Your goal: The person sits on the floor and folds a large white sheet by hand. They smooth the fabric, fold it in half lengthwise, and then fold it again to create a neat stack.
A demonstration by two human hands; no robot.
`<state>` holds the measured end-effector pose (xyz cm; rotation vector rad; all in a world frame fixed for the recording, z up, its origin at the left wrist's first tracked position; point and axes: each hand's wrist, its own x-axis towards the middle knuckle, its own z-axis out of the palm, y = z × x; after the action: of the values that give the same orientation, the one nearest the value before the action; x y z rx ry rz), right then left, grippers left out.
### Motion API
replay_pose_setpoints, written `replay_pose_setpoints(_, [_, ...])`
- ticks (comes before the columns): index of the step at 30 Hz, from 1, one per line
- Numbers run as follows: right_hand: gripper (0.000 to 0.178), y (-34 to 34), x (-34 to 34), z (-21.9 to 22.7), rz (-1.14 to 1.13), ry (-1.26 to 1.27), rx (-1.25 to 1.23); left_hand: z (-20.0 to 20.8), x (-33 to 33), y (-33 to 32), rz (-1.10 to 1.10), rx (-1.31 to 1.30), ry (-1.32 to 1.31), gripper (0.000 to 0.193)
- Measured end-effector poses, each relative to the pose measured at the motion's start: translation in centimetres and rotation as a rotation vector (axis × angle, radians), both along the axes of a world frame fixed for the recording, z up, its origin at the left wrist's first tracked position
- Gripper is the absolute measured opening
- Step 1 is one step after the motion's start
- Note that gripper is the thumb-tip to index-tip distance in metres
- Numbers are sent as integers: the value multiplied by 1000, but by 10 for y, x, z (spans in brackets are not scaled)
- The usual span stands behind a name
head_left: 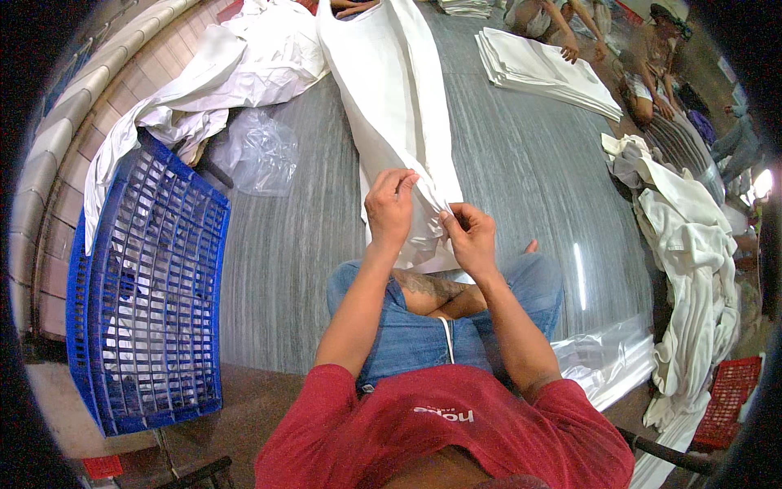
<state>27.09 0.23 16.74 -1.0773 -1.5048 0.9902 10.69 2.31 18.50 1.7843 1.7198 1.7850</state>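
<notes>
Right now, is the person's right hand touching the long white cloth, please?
Touching. The head view shows it: the right hand has the near part of the long white cloth pinched between thumb and fingers.

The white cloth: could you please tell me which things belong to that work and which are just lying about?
Seemingly in use:
white cloth, between left fingers and right fingers

Seemingly lying about:
clear plastic bag
blue basket
red basket

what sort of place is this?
Likely a laundry or textile workroom: a folded white cloth stack, loose white cloth heaped at the right, and a large blue basket.
</notes>
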Motion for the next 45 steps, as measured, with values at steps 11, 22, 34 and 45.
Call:
replay_pose_setpoints(11, [16,2,-3,-6,-29,68,-14,-20,-46,16,-88,-138,-839,19])
replay_pose_setpoints(22, [20,-2,-1,2,-40,18,-37,-35,-71,3,-227,-182,-1147,23])
replay_pose_setpoints(34, [17,-10,8,3,-32,56,-124,-25,-44,-10,-430,-228,-1260,27])
replay_pose_setpoints(45, [22,-27,33,-17,-44,-20,39,-122,-67,26,-441,-330,-1313,44])
